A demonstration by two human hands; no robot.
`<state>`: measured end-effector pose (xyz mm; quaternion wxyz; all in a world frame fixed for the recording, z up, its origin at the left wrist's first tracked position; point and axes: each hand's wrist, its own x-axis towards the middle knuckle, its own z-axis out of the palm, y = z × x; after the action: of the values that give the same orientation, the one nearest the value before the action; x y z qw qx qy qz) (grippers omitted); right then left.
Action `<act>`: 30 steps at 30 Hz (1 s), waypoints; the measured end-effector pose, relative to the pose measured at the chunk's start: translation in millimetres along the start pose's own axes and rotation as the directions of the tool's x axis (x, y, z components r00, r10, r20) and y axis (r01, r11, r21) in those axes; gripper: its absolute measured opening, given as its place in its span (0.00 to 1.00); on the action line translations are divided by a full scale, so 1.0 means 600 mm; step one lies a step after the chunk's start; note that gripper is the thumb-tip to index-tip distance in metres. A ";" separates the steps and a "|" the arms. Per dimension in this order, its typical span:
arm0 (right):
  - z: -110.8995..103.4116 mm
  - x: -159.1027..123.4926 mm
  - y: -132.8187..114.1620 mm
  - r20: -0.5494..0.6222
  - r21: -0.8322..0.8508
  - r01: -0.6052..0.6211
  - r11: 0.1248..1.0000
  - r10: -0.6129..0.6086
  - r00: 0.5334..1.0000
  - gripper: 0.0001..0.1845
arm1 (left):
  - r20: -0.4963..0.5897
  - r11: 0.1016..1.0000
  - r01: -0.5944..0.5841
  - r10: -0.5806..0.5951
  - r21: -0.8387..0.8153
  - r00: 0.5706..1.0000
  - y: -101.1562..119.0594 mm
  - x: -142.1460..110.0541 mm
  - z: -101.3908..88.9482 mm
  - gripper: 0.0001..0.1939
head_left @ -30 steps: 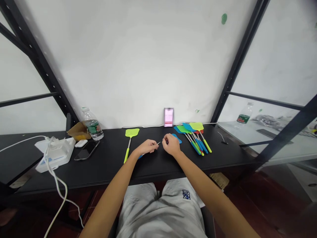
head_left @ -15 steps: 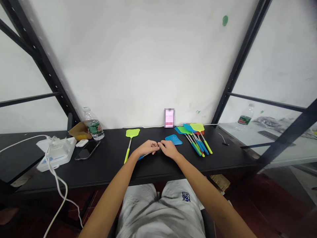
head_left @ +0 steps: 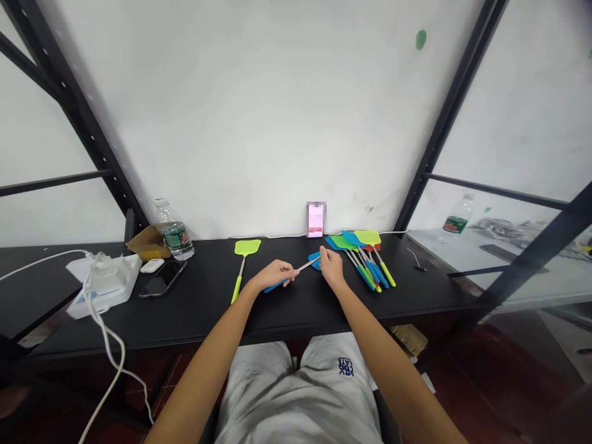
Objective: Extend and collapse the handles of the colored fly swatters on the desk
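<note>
Both hands are closed on one blue fly swatter (head_left: 307, 265) with a metal rod, held slantwise just over the black table. My left hand (head_left: 277, 274) grips it where the blue handle meets the rod. Around the neck by the blue head is my right hand (head_left: 332, 266), which hides most of that head. To the left lies a yellow-green fly swatter (head_left: 247, 248), head away from me. Right of my hands is a pile of several fly swatters (head_left: 369, 259) in blue, green, yellow and red.
A phone (head_left: 316, 220) leans on the wall behind. At the left are a water bottle (head_left: 176, 233), a cardboard box (head_left: 148, 245), a dark phone (head_left: 163, 279), a white case (head_left: 152, 266) and a power strip (head_left: 111, 283) with cables. Black metal posts (head_left: 444, 111) frame the table (head_left: 198, 320).
My hands have moved apart, the right one to the right and up to the swatter's neck. More of the metal rod now shows between them, and the blue head is mostly covered.
</note>
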<state>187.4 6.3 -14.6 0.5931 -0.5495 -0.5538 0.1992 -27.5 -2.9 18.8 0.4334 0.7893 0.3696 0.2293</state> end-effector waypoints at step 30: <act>-0.046 0.027 0.009 -0.601 -0.091 -0.147 0.985 0.063 0.797 0.23 | -0.345 0.991 0.005 0.042 0.134 0.938 -0.020 0.011 -0.003 0.25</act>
<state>218.4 10.0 -6.5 0.6870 -0.6523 -0.3200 0.0119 -29.3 7.4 9.5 0.3056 0.7669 0.4474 0.3438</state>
